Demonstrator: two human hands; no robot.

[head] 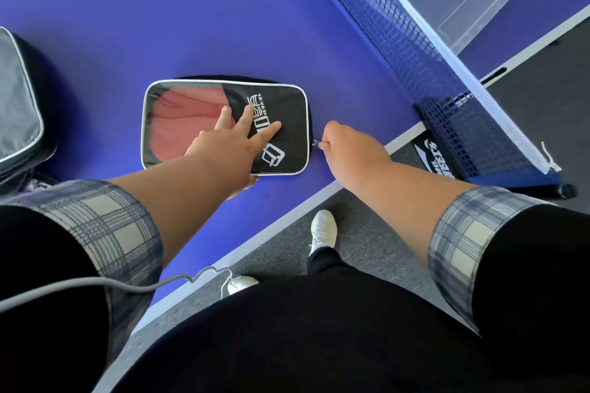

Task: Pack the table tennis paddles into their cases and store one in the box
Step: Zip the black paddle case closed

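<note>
Pressing down with wide-spread left fingers (265,132) on the case (287,105); pinching the zip pull (316,142) at its right edge with right fingers (324,146). Inside, showing through, a red paddle (188,121). All on the worktop (159,9), near its edge; beyond the net (399,25), the clear box (498,6); far left, a second case (16,99).

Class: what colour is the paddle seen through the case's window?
Red. The paddle shows best in the head view.
</note>
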